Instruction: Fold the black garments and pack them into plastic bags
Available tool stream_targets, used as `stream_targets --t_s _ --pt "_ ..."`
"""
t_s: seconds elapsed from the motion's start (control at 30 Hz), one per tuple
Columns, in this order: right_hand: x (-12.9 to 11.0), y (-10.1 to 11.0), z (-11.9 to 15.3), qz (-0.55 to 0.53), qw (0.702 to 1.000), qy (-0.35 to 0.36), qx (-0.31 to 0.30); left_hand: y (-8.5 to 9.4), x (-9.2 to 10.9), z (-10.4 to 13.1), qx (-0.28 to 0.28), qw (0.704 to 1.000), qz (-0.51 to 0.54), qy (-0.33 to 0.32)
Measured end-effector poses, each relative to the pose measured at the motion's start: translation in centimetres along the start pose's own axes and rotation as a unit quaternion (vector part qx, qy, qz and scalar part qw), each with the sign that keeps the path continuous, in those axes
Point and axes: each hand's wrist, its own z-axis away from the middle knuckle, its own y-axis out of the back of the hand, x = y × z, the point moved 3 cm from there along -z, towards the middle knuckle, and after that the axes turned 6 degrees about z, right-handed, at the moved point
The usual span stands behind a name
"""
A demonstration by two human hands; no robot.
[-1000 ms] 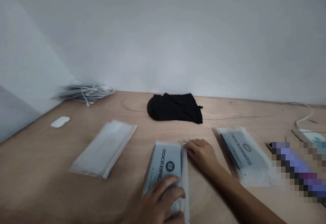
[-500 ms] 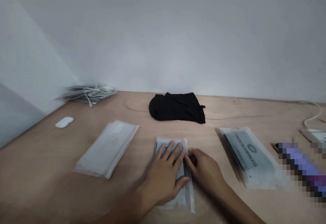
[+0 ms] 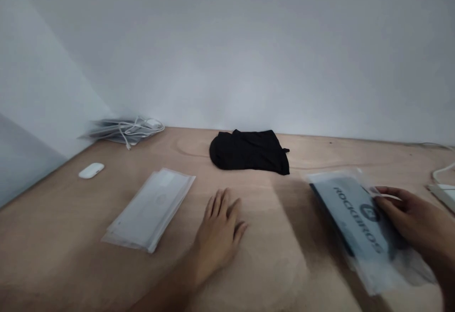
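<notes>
My left hand (image 3: 217, 231) rests on the wooden table with its fingers apart and nothing under them that I can see. At the right, my right hand (image 3: 414, 215) pinches the edge of a frosted bag (image 3: 355, 212) printed ROCKBROS. The bag lies slanted, with a dark layer along its left side; its lower end is blurred, and whether one or more bags are there I cannot tell. A stack of pale, flat bags (image 3: 152, 210) lies left of my left hand.
A black cloth piece (image 3: 250, 151) lies near the wall. At the back left are grey packets with a white cable (image 3: 130, 129), and a white case (image 3: 91, 170) sits in front of them. A white object (image 3: 444, 193) with a cable is at the right edge.
My right hand has moved right, from the middle bag to the ROCKBROS bag. The middle bag is gone from under my left hand, which has shifted slightly left. The purple pixelated object no longer shows.
</notes>
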Motion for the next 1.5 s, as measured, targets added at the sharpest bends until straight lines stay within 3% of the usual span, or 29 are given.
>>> stream_targets --t_s 0.1,0.17,0.3,0.37,0.53,0.7,0.8,0.9,1.0,1.1,1.27,1.5 --pt "5.4 0.3 -2.8 0.125 0.990 -0.033 -0.064 -0.1 0.1 -0.1 -0.005 1.000 -0.019 0.003" --pt "6.8 -0.2 -3.2 0.209 0.976 -0.005 -0.059 -0.1 0.1 0.0 -0.009 1.000 -0.024 0.002" --pt "4.2 -2.1 -1.2 0.267 0.948 0.169 0.043 -0.1 0.1 0.0 -0.009 1.000 -0.022 0.006" --pt "2.5 -3.9 0.3 0.250 0.936 0.245 0.029 0.0 0.1 0.0 -0.010 1.000 -0.020 0.009" --pt "2.4 -8.1 2.5 0.325 0.906 0.259 -0.077 0.0 0.2 -0.2 -0.012 1.000 -0.014 0.009" --pt "3.4 -8.4 2.6 0.344 0.900 0.254 -0.080 0.3 0.0 0.1 -0.019 1.000 0.011 0.010" --pt "1.4 -7.4 1.9 0.322 0.906 0.266 -0.076 1.7 -1.1 -0.8 -0.001 0.999 0.040 0.018" --pt "-3.3 -7.1 0.5 0.250 0.903 0.334 -0.096 3.8 -3.0 -4.0 0.029 0.999 0.026 -0.016" --pt "-8.5 -8.8 -1.5 0.208 0.875 0.399 -0.180 5.3 -5.4 -8.5 0.024 0.997 -0.009 -0.080" --pt "-11.7 -12.0 -3.6 0.225 0.844 0.429 -0.230 5.5 -7.8 -11.9 -0.004 0.993 -0.032 -0.113" --pt "-12.5 -15.6 -5.9 0.244 0.833 0.431 -0.247 5.5 -10.3 -13.4 -0.036 0.987 -0.054 -0.144" --pt "-12.3 -15.4 -7.3 0.243 0.851 0.406 -0.227 5.5 -10.8 -13.1 -0.031 0.985 -0.060 -0.162"
